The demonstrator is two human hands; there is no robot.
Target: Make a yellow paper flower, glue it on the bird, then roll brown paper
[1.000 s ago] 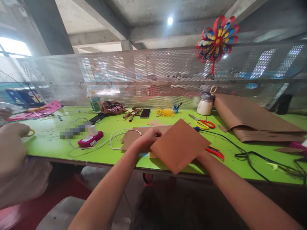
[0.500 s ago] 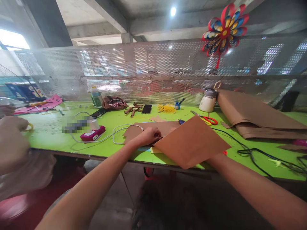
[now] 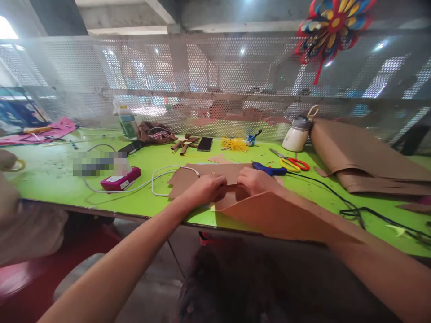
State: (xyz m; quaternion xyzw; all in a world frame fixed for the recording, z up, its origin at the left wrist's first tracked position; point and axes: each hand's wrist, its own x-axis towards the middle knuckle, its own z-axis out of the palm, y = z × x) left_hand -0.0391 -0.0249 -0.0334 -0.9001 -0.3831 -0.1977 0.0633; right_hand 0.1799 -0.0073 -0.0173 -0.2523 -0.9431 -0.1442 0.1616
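Observation:
A sheet of brown kraft paper [image 3: 279, 215] is bent along its far edge, with its near part hanging past the table's front edge, over my right forearm. My left hand [image 3: 209, 186] grips the folded far edge with curled fingers. Close beside it, my right hand [image 3: 256, 180] pinches the same edge, fingertips pointing toward the left hand. Both hands hide part of the fold. Beneath and behind them lies flat brown paper [image 3: 185, 177] on the green table [image 3: 161, 154]. Just beyond my right hand rests a blue glue gun [image 3: 269, 169].
Scissors [image 3: 294, 164] lie at right, before a white jug [image 3: 296, 134] and folded brown paper [image 3: 363, 152]. A phone [image 3: 204, 144] and yellow shreds [image 3: 234, 144] sit behind. A magenta power strip [image 3: 112, 184] with white cable stands left; another person's arm [image 3: 8, 193] shows far left.
The brown sheet has swung down from its raised tilt, uncovering my right hand and the glue gun. My right hand now shows beside the left at the fold. The camera view has tipped downward.

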